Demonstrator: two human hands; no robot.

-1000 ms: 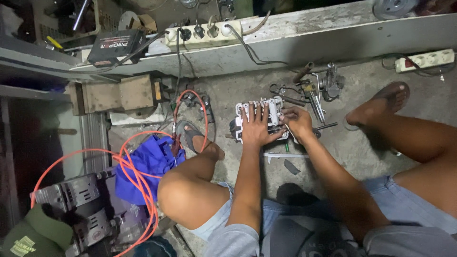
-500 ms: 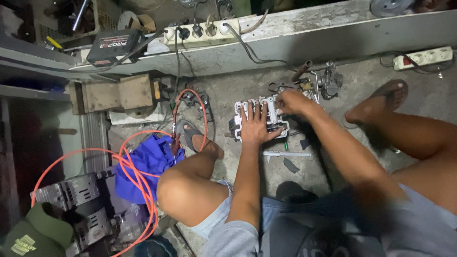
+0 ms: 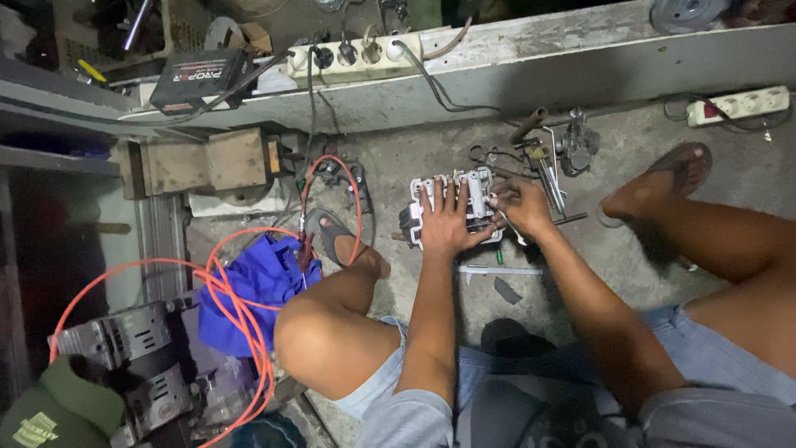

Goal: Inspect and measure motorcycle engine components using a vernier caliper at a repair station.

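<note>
A grey metal engine part (image 3: 479, 184) with fins lies on the concrete floor between my knees. My left hand (image 3: 444, 222) presses flat on top of it, fingers spread. My right hand (image 3: 522, 207) is at the part's right edge, fingers closed around a thin metal tool (image 3: 507, 226) whose tip points down toward the part. A heap of hand tools (image 3: 541, 166) lies just beyond my right hand.
A small carburettor (image 3: 578, 145) sits by the tools. White power strips lie on the ledge (image 3: 348, 56) and at the far right (image 3: 738, 104). An orange hose (image 3: 240, 307), blue cloth (image 3: 257, 278), wooden block (image 3: 207, 162) and engine casing (image 3: 133, 357) are on the left. My sandalled feet (image 3: 663, 178) flank the part.
My right hand reached up to the tool heap half a second ago and has come back to the part's right edge with a thin tool. My left hand stayed pressed on the part.
</note>
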